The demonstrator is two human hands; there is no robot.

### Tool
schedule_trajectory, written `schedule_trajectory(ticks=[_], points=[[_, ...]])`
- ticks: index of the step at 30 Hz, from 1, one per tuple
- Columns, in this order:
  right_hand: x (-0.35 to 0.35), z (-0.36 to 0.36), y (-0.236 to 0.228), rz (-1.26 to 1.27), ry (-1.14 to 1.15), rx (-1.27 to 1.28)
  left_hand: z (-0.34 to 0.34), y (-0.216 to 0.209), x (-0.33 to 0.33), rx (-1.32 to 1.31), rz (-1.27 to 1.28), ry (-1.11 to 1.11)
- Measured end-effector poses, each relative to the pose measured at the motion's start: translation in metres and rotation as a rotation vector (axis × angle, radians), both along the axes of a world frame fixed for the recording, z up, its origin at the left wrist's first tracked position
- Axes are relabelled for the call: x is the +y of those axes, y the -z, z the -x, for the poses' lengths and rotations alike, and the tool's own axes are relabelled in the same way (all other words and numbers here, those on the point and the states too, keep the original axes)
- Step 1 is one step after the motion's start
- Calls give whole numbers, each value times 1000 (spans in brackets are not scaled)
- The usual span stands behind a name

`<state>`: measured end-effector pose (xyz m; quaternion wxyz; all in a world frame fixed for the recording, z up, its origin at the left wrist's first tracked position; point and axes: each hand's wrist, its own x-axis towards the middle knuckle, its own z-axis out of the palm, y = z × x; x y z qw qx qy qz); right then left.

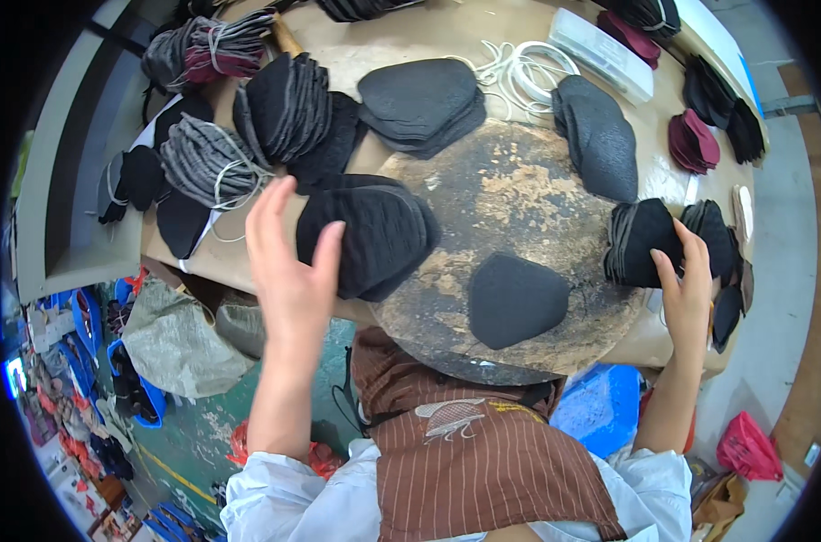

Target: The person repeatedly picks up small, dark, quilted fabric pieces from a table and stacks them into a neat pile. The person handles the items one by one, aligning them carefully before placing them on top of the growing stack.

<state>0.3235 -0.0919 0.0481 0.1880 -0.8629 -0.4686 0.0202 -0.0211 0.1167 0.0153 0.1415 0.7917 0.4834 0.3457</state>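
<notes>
My left hand [288, 262] is raised with thumb and fingers spread and nothing in it. It is at the left edge of a pile of black fabric pieces [365, 237], which overlaps the round worn board [528, 212]. At the board's right edge, my right hand [686, 285] has its thumb and forefinger closed on a small stack of black cut pieces [641, 244]; its other fingers are mostly hidden. A single flat black piece [519, 300] with rounded corners lies on the near part of the board, between my hands.
Flat black pieces [419, 99] and more black pieces [600, 140] lie at the board's far side. Tied grey bundles [211, 161] stand left. White cord [501, 77], a clear plastic box [600, 54] and maroon pieces [693, 142] are farther back. A blue bin [595, 411] is below the table.
</notes>
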Motion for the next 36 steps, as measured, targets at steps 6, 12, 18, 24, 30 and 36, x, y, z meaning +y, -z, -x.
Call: schedule_trajectory(ticks=[6, 12, 18, 24, 30, 36], points=[[0, 14, 1, -115, 106, -43, -14, 3, -118, 162, 117, 487], [-11, 50, -30, -446, -78, 838, -2, 27, -145, 185, 139, 558], [46, 82, 14, 80, -353, 929, 3, 31, -149, 182, 138, 638], [51, 87, 23, 70, -380, 836, 4, 32, -150, 182, 139, 614], [52, 90, 25, 96, -392, 782, 5, 35, -151, 171, 139, 608], [54, 94, 24, 94, -372, 774, -1, 33, -149, 200, 109, 563]])
